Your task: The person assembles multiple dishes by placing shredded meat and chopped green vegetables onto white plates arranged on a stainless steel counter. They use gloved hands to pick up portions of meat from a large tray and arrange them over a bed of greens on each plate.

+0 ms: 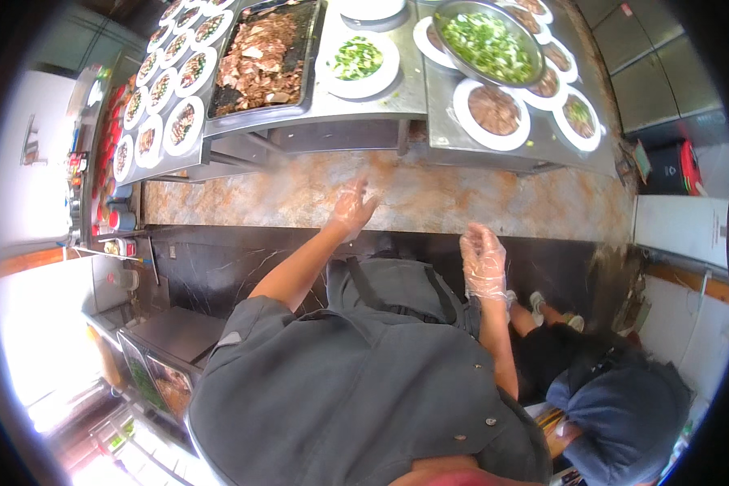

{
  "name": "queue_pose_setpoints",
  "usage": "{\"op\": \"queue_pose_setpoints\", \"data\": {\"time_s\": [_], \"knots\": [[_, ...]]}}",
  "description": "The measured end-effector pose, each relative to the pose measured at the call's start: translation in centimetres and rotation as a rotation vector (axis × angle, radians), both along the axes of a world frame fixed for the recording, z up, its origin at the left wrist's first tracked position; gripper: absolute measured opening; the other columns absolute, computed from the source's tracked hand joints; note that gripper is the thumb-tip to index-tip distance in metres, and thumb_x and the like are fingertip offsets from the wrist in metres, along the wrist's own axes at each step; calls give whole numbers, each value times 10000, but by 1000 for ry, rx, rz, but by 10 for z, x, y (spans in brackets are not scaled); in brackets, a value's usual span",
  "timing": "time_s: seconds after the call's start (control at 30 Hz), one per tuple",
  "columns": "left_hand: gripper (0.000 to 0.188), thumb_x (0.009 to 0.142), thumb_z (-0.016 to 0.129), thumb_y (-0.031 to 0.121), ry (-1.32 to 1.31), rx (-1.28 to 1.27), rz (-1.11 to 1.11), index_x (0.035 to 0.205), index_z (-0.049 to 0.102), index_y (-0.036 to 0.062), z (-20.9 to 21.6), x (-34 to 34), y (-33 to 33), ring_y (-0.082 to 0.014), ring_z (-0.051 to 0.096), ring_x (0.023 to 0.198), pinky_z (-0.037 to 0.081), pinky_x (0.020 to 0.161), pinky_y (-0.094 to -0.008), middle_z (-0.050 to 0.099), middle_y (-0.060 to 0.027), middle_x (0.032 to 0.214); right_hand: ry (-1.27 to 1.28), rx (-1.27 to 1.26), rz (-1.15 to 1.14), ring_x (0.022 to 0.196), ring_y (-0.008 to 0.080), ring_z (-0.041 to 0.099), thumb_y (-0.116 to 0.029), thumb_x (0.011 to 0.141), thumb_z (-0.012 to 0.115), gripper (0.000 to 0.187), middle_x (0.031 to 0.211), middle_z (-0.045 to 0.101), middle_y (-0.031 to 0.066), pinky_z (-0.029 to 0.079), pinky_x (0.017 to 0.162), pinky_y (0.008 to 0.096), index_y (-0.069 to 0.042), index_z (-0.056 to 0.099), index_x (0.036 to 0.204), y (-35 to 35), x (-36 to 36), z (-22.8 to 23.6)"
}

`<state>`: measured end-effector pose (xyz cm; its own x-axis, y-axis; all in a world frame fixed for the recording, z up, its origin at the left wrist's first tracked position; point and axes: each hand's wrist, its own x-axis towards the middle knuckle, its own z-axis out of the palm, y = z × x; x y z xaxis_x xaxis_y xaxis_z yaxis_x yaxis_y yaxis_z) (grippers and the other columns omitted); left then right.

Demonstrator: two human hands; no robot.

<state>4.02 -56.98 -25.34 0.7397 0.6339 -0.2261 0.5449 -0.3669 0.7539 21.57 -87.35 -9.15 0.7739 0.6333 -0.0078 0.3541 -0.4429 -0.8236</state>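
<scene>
Your right grip [483,263] is loosely curled, no object visible in it; your left grip [354,209] is spread and empty. Both gloved, likely for clean food handling. Ahead of the right grip, on the table [454,142]: one front plate of sliced meat [494,144], then one metal bowl of greens [536,69] overlapping other plates [429,59], at least five, probably saving room. Ahead of the left grip: one plate of greens [363,90]; left of that, one meat tray [306,61]; farther left, at least twelve filled plates [182,149], packed close, presumably for space.

There are two grips [351,209] [484,263], one black tray [305,69] and one metal bowl [462,61].
</scene>
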Motion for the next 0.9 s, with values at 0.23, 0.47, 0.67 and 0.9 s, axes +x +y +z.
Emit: {"op": "queue_pose_setpoints", "data": {"time_s": [0.23,0.47,0.67,0.9], "knots": [[1172,863,869,401,-181,269,249,1693,181,-59,34,106,120,-471,399,1500,351,1258,-535,394,-331,1621,13,-42,319,1344,437,594,-198,964,743,472,1415,645,224,466,1149,506,-49,615,1394,169,69,2],[1383,785,951,434,-290,116,403,1702,49,-75,49,176,217,-493,317,1534,274,1298,-546,307,-340,1646,-162,104,490,1351,438,588,-206,942,733,515,1431,634,228,467,1161,510,-54,598,1415,385,164,-44],[1290,816,869,375,-208,292,250,1703,45,-71,15,235,292,-545,227,1573,176,1310,-610,227,-370,1688,-204,-132,395,1410,454,542,-92,922,632,564,1503,587,255,436,1209,529,-53,564,1480,530,197,-105],[930,768,874,222,-176,312,-94,1576,438,75,5,247,356,-522,358,1490,300,1242,-601,388,-310,1597,45,-34,219,1204,447,665,11,897,613,266,1331,694,201,531,1025,510,-81,690,1134,546,171,-126]]}}
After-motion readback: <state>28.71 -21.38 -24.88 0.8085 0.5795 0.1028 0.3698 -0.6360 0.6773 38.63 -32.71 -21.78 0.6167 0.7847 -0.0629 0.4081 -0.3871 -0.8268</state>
